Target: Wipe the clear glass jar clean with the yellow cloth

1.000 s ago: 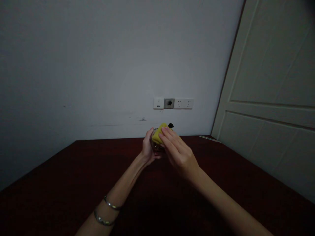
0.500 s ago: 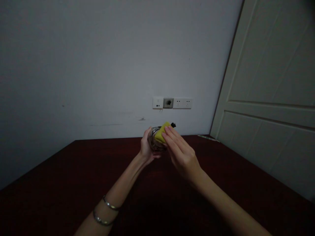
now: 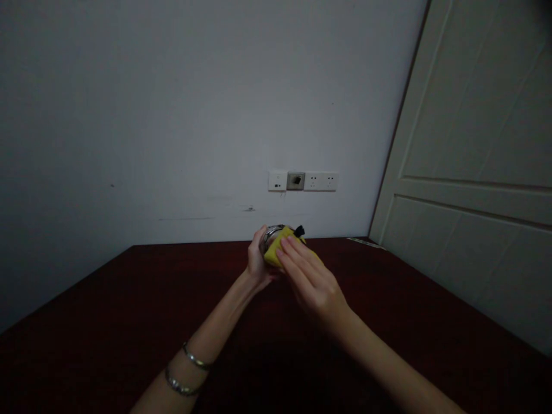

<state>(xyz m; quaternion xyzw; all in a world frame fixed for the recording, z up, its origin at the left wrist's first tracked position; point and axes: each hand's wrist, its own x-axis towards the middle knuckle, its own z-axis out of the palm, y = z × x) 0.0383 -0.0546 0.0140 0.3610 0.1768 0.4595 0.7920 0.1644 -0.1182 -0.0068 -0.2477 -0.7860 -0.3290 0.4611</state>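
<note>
My left hand (image 3: 257, 260) grips a small glass vessel with a shiny metal rim (image 3: 271, 234) from below and behind, holding it up over the table. A yellow cleaning cloth (image 3: 276, 253) lies over the vessel's front and hides much of it. My right hand (image 3: 309, 280) presses flat on that cloth, its fingers spread and slanting across it. A small black bit (image 3: 299, 231) sticks out at the top of the vessel, close to my right fingertips. What it is attached to is hidden.
A dark red table (image 3: 129, 299) runs to the wall. Above it is a white socket strip (image 3: 303, 181). A pale panelled door (image 3: 466, 144) stands at the right, and a thin pale strip (image 3: 365, 242) lies at the far right table corner. My left wrist wears metal bracelets (image 3: 185, 368).
The yellow cloth now sits lower on the vessel and more of the shiny rim shows at the top. My right hand has shifted slightly down with the cloth.
</note>
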